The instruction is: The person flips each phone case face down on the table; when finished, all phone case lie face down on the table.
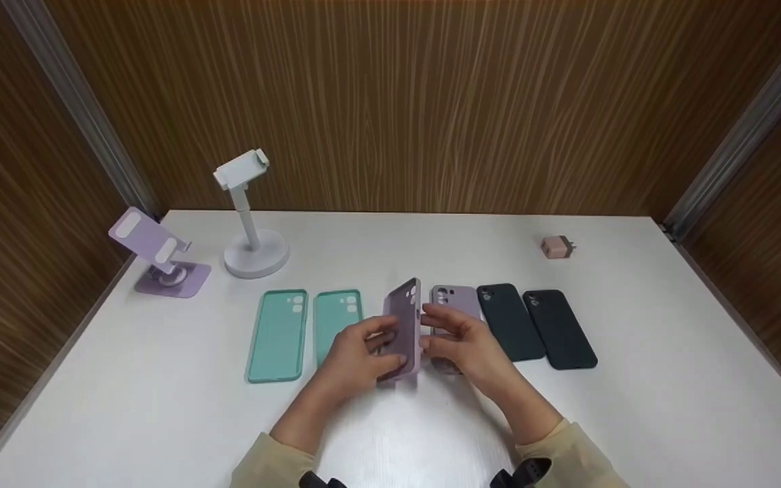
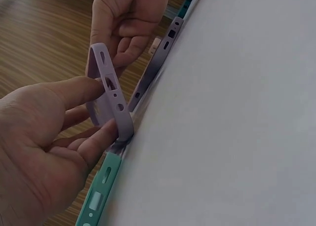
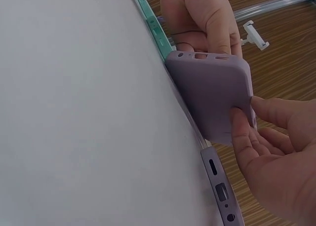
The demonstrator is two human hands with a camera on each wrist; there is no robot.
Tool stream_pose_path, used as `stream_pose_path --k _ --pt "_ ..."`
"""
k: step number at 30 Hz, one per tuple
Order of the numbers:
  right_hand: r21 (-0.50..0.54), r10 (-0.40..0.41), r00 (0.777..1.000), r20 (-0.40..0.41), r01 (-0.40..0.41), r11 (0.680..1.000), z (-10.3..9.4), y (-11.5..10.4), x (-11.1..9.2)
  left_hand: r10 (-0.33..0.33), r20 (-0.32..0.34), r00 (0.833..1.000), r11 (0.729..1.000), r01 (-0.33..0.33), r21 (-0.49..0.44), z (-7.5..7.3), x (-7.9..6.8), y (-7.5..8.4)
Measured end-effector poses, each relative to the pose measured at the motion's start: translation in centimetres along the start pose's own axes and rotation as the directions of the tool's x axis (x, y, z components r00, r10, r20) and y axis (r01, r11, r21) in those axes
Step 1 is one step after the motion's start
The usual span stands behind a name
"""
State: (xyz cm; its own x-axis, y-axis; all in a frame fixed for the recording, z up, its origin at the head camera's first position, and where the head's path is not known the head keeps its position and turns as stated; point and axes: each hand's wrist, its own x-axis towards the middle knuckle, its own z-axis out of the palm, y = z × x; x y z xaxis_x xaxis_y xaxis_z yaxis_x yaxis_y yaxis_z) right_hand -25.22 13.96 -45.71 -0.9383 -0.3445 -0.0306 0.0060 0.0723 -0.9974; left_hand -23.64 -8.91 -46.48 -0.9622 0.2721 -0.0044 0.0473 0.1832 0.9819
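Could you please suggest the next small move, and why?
Perhaps lower the held lilac case flat onto the table: the left hand and right hand hold it steeply tilted, while the green cases nearby lie flat.

Flat lilac case (image 1: 465, 300) partly hidden behind the right hand's fingers (image 1: 446, 316)

Brown wood-grain panels (image 1: 431, 102) on three sides, silvery corner strips (image 1: 75, 88), glossy white tabletop (image 1: 126, 407)
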Motion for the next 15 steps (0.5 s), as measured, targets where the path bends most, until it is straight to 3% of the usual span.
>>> stream_pose_path --k 7,15 --pt "-0.001 -0.016 1.000 0.012 0.016 1.000 -0.05 0.09 -0.01 0.029 0.036 0.999 0.993 -0.025 -0.116 -0.10 0.19 -0.10" --pt "0.010 -0.049 0.998 0.046 0.048 0.999 -0.08 -0.06 -0.09 0.073 0.055 0.996 0.984 -0.063 -0.166 0.01 0.35 -0.15"
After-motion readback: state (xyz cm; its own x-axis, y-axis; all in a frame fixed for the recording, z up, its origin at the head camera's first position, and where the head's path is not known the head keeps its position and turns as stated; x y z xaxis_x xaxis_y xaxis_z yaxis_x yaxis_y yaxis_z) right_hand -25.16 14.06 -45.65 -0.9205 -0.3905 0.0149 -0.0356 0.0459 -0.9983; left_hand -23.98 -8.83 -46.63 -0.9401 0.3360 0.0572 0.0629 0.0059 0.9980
